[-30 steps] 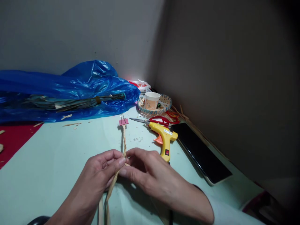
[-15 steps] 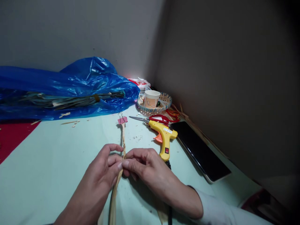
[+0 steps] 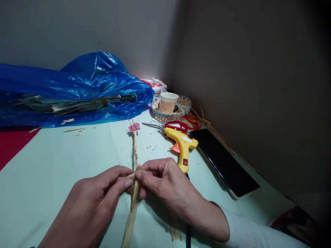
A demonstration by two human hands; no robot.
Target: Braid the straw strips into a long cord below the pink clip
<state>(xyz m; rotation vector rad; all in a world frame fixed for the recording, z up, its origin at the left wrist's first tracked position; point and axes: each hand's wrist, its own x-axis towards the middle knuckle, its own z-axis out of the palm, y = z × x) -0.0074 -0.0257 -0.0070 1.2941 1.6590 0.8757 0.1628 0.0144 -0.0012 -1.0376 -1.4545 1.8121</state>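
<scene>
A narrow braid of pale dried-leaf strips (image 3: 135,148) runs toward me from a pink binder clip (image 3: 134,127) that grips its far end. My left hand (image 3: 103,196) pinches one strip between thumb and forefinger, drawn out to the left. Opposite it, my right hand (image 3: 160,177) pinches the strips where the braid ends, thumb against forefinger. A loose strip (image 3: 130,224) hangs down below my fingers toward the near edge, and another strip end (image 3: 175,229) shows under my right wrist. My fingertips partly hide the crossing point.
Right of the braid lie a yellow glue gun (image 3: 184,146) and red-handled scissors (image 3: 176,126). Beyond them, a paper cup (image 3: 168,102) stands in a woven tray (image 3: 184,107). A black-screened tablet (image 3: 224,162) lies at right. Blue plastic (image 3: 103,74) with bundled strips spans the back left.
My left hand has turned and moved left, pulling a strip sideways out of the bunch. My right hand keeps its pinch at the braid's end. The view has shifted slightly.
</scene>
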